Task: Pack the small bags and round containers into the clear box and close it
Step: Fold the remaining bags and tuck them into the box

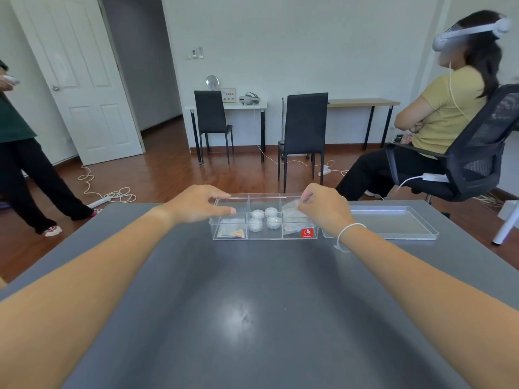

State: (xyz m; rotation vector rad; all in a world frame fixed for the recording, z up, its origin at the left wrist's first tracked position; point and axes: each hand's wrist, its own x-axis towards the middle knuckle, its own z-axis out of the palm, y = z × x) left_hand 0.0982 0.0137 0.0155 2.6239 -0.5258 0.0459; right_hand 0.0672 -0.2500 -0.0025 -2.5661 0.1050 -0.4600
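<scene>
The clear box [264, 237] sits at the far middle of the grey table, split into three compartments, with a red label on its front right. Several white round containers [265, 219] fill the middle compartment. A small bag [233, 233] lies in the left compartment and another small bag [292, 230] in the right one. My right hand [323, 209] hovers over the right compartment, pinching a clear small bag [290, 205] between its fingertips. My left hand [196, 203] rests on the box's left rim, fingers spread, holding nothing.
The clear lid [390, 223] lies flat on the table just right of the box. Beyond the table a seated person in an office chair [474, 153] is at the right, a standing person [16, 153] at the left, and a black chair [304, 130] straight ahead.
</scene>
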